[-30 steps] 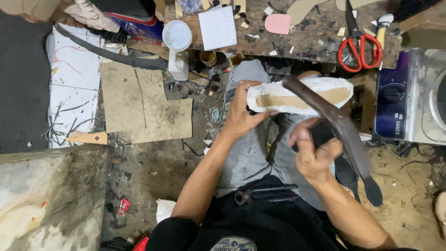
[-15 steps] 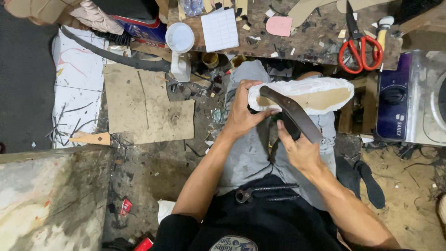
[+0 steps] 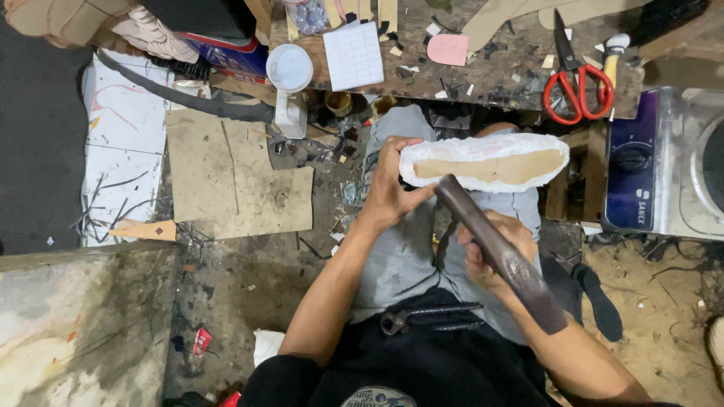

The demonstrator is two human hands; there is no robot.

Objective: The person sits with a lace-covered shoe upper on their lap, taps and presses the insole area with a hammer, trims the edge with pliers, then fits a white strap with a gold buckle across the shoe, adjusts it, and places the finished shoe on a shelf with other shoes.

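At the bottom of the frame, on the lap, a pair of dark pincers [image 3: 422, 316] lies on the black apron. Just above and right of centre, the right hand [image 3: 494, 252] is clenched round a long dark tool [image 3: 498, 252], a flat bar that runs from the lower right up to the shoe; its upper end touches the shoe's lower edge, and its grip is largely covered by the fingers, so what kind of tool it is stays hard to make out. Left of it, the left hand [image 3: 392, 188] grasps the near end of the white shoe upper on its last [image 3: 486, 162], thumb on the upturned tan bottom, fingers curled behind and hidden. The shoe lies sole-up across the knees, centre right. Farther up, the workbench [image 3: 490, 75] carries red-handled scissors [image 3: 577, 75] at upper right and a pink cut piece [image 3: 448, 49]. A grey machine [image 3: 671, 173] is cut off by the right edge.
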